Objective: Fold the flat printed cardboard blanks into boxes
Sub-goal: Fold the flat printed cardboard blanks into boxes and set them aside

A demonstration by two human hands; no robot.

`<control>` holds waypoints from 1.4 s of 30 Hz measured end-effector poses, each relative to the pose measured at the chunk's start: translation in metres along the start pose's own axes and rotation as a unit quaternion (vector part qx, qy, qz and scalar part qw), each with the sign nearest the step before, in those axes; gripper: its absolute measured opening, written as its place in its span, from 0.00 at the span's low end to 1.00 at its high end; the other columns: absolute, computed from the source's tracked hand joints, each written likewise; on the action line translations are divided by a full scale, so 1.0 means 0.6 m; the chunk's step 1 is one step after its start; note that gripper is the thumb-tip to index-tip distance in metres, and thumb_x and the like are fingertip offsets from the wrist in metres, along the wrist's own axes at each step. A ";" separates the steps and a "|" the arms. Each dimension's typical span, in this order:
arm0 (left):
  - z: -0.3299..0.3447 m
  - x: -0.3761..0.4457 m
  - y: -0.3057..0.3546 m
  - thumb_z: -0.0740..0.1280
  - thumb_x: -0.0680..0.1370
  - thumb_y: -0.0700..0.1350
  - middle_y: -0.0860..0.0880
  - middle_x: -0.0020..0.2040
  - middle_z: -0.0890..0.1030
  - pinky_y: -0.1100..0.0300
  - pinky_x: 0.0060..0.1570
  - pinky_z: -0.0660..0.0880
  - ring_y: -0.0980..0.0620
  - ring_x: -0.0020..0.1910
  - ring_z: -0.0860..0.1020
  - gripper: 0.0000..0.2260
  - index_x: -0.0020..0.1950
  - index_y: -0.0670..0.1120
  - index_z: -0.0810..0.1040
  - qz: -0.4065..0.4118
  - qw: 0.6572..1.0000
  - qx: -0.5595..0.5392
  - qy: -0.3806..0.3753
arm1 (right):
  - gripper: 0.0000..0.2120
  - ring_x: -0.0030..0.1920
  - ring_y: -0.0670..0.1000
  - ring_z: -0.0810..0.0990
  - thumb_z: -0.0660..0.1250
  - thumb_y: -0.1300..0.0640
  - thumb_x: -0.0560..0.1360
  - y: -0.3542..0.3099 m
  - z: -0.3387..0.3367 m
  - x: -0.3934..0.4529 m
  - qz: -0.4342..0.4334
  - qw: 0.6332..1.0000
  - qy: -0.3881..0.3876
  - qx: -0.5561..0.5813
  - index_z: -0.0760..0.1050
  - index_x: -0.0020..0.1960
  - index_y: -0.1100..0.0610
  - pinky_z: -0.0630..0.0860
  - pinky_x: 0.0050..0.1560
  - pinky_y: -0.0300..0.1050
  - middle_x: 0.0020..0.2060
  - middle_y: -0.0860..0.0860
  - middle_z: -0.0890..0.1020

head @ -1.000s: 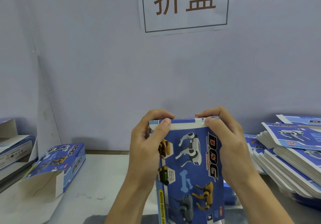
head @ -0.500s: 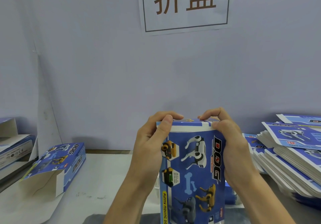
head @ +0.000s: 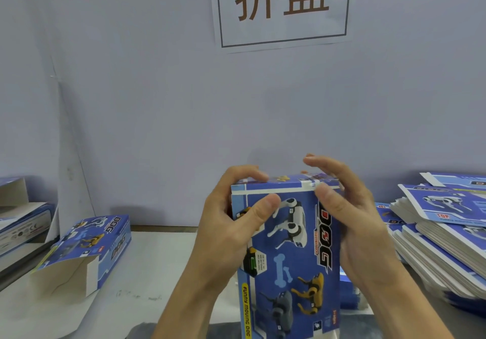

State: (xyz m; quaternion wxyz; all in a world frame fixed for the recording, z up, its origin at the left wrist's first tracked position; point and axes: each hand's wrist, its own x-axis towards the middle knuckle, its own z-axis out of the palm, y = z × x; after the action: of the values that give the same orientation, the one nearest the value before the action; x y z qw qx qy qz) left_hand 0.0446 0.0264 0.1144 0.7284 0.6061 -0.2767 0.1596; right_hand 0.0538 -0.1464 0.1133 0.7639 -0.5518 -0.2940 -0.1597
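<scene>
A blue printed box (head: 292,254) with robot dogs and "DOG" lettering stands upright in front of me, its top flap folded down. My left hand (head: 231,223) grips its upper left corner, thumb on the front face and fingers curled over the top edge. My right hand (head: 349,215) holds the upper right side, thumb on the front corner, while its fingers arch above the closed top flap without clearly touching it.
A folded box (head: 86,249) with an open white flap lies on the table at the left. More boxes (head: 18,220) sit at the far left edge. A tall stack of flat blanks (head: 444,223) fills the right side. A sign hangs on the grey wall (head: 157,102).
The top flap has been pressed closed. My left thumb slid down onto the front face, and my right fingers lifted off the top edge.
</scene>
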 end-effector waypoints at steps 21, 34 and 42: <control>0.004 0.001 -0.005 0.76 0.68 0.56 0.58 0.58 0.80 0.54 0.37 0.83 0.46 0.53 0.85 0.10 0.44 0.54 0.81 0.024 0.998 0.039 0.034 | 0.08 0.54 0.59 0.84 0.74 0.50 0.62 0.004 0.004 0.004 0.010 0.997 0.075 -0.021 0.85 0.37 0.55 0.83 0.38 0.49 0.59 0.48 0.82; -0.080 0.024 -0.012 0.73 0.70 0.56 0.55 0.40 0.85 0.57 0.35 0.81 0.54 0.40 0.86 0.11 0.49 0.55 0.78 0.097 0.916 -0.064 0.383 | 0.10 0.55 0.46 0.79 0.70 0.54 0.75 -0.020 0.028 0.010 -0.141 0.937 0.182 -0.264 0.79 0.55 0.42 0.76 0.57 0.51 0.51 0.44 0.81; -0.108 0.017 -0.042 0.72 0.75 0.62 0.54 0.49 0.85 0.41 0.50 0.82 0.52 0.43 0.86 0.21 0.62 0.55 0.73 -0.038 0.798 -0.166 0.579 | 0.17 0.34 0.56 0.79 0.61 0.50 0.76 -0.017 0.083 -0.004 0.030 0.929 -0.102 -0.355 0.81 0.40 0.61 0.75 0.34 0.52 0.34 0.57 0.82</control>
State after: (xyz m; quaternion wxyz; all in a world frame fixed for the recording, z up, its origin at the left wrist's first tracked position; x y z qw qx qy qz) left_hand 0.0806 0.0831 0.0934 0.8479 0.2805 0.1975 0.4043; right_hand 0.0324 -0.1032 0.1303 0.4886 -0.8086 -0.2780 -0.1738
